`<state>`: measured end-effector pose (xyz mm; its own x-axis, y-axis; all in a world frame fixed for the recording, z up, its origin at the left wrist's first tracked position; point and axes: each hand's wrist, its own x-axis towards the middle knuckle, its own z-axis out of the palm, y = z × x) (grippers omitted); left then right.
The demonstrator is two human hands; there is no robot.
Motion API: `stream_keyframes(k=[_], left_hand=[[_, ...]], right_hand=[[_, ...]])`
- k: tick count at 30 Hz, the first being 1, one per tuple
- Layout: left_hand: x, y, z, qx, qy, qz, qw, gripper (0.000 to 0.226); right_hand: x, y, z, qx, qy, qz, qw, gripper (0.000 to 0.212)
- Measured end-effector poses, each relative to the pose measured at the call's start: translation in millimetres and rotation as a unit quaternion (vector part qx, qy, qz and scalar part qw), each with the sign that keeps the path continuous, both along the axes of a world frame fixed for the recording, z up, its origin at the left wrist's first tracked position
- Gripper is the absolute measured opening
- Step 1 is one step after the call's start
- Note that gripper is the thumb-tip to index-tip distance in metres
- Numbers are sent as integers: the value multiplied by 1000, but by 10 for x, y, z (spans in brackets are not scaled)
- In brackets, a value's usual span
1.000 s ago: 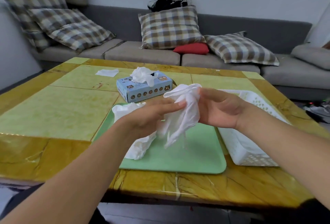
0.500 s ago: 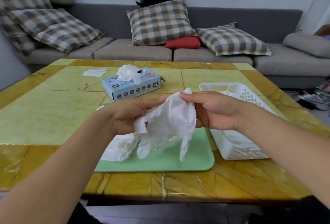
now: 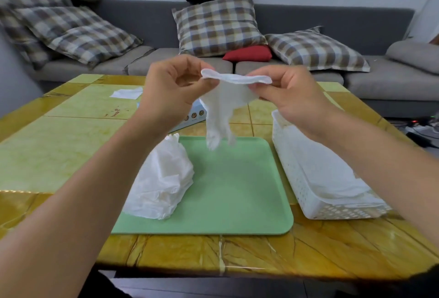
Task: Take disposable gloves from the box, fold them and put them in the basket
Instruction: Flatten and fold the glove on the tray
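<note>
Both hands, left (image 3: 173, 88) and right (image 3: 291, 98), pinch the glove (image 3: 223, 105) by its cuff; it looks limp, light and slippery.

The glove (image 3: 221, 105) is hanging thin, filmy and translucent white, looking like soft plastic. The pile of gloves (image 3: 164, 179) is crinkling, faintly shiny. The green tray (image 3: 237, 190) is showing smooth, matt plastic. The basket (image 3: 308, 179) is looking like perforated white plastic. The desk (image 3: 59, 150) is gleaming, glossy polished stone. The pillows (image 3: 218, 26) are showing checked woven cloth.
</note>
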<state>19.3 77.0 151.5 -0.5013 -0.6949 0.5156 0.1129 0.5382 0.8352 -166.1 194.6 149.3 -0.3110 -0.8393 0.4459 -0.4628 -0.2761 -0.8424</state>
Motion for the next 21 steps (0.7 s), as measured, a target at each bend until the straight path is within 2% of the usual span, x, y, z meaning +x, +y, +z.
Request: stream_keyframes(k=[2, 5, 8, 11, 13, 15, 16, 18, 21], left_hand=[[73, -3, -28, -47, -30, -5, 998, 11], [146, -62, -309, -68, -160, -29, 984, 10], [213, -104, -598, -117, -314, -95, 937, 9], [216, -25, -858, -150, -450, -183, 861, 11], [186, 58, -986, -162, -496, -223, 823, 15], [164, 141, -1033, -170, -518, -262, 796, 22], [162, 162, -1033, -167, -527, -273, 788, 27], [154, 171, -991, -154, -531, -260, 792, 32], [110, 112, -973, -201, -500, -163, 826, 37]], right_hand=[[2, 43, -42, -7, 39, -8, 999, 13], [17, 38, -293, 78, 159, -10, 984, 8], [70, 92, -501, 214, 320, 36, 922, 11], [201, 204, -655, 315, 454, 106, 827, 21], [292, 256, -723, 348, 485, 146, 789, 25], [356, 295, -728, 390, 469, 185, 771, 20], [373, 308, -703, 413, 445, 205, 768, 20], [358, 295, -657, 435, 383, 219, 785, 26], [266, 159, -660, 371, 378, 137, 837, 28]])
